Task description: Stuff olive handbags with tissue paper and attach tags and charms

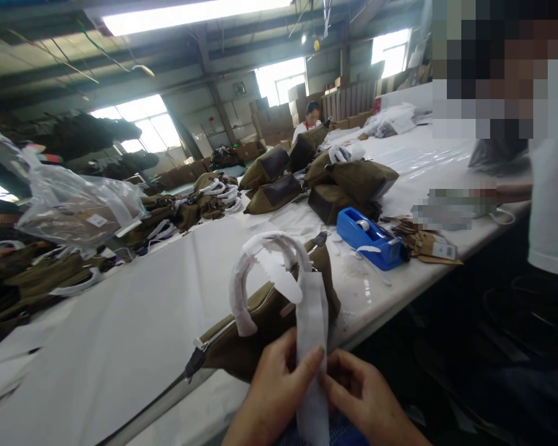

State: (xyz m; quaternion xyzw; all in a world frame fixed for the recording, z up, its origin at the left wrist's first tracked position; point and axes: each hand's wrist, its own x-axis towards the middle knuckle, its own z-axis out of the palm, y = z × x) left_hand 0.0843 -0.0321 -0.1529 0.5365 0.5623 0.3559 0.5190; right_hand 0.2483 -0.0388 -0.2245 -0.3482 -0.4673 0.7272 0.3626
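Note:
An olive-brown zippered handbag (232,347) lies on the white table right in front of me. Its arched handle (237,291) is wrapped in white paper. From the handle's near end a long white paper strip (312,310) hangs down toward my lap. My left hand (283,378) pinches this strip with the thumb across its face. On the strip's right edge, the fingers of my right hand (353,384) are closed on it as well. A zipper pull (198,344) shows at the bag's left corner.
A blue tape dispenser (372,238) stands beyond the bag, beside brown cardboard tags (432,244). Several olive bags (353,179) are piled farther back. A clear plastic bag (84,210) hangs at left. At right stands another person in a white garment (555,204).

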